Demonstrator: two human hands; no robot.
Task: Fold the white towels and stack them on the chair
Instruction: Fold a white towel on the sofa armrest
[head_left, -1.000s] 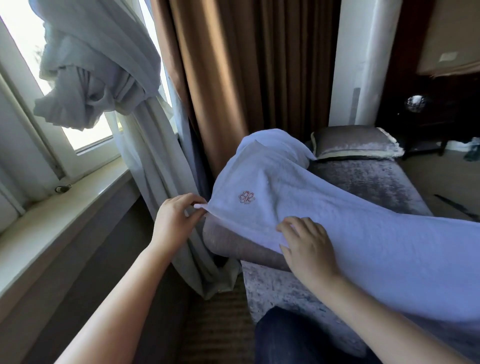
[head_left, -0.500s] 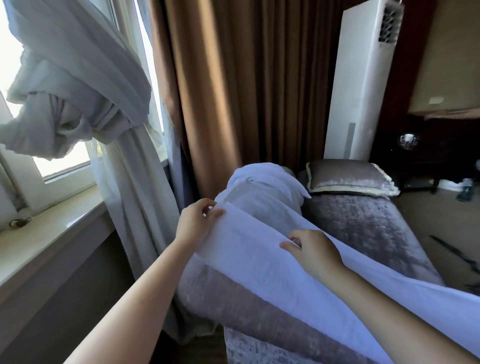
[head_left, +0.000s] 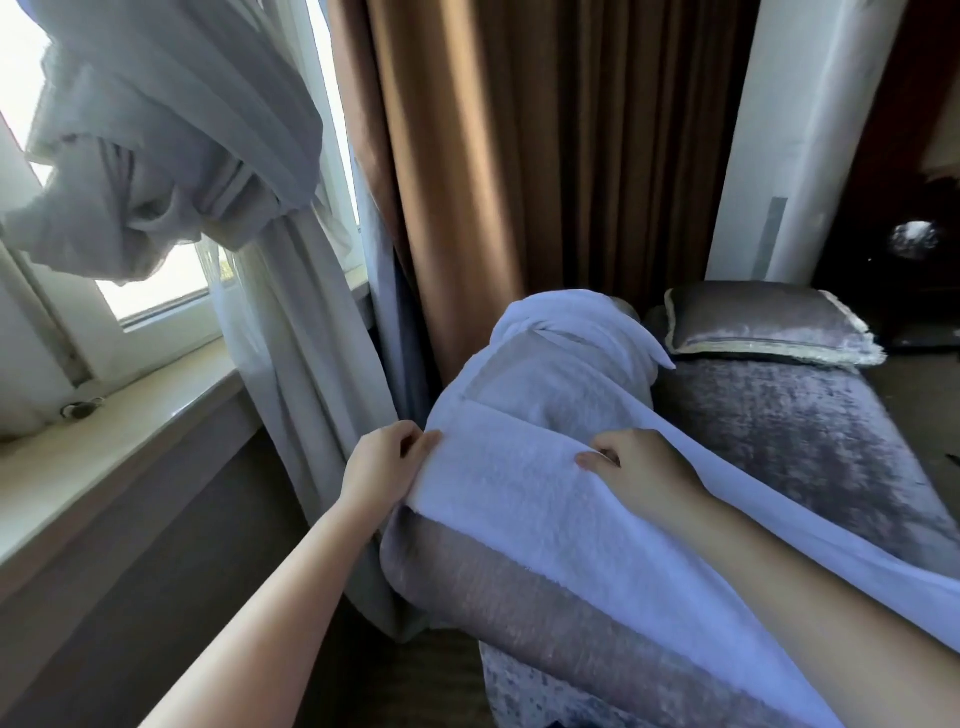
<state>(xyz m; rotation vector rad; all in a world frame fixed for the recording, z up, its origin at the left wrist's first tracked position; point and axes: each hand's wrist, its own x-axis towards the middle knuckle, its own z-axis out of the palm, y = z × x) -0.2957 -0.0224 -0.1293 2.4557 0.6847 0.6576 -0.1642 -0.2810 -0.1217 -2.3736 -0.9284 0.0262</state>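
Towel, white, lies draped over the near arm of the grey velvet chair and runs off to the right. Left hand pinches its left corner between thumb and fingers; right hand pinches the far edge, fingers curled under. Farther along the arm sits another white towel, bundled. A cushion rests on the far seat.

The towel is lying over the chair arm, the left hand at its 9 o'clock edge, the right hand on top. A cushion is sitting at 1 o'clock, curtains hanging behind, a windowsill running at 9 o'clock.
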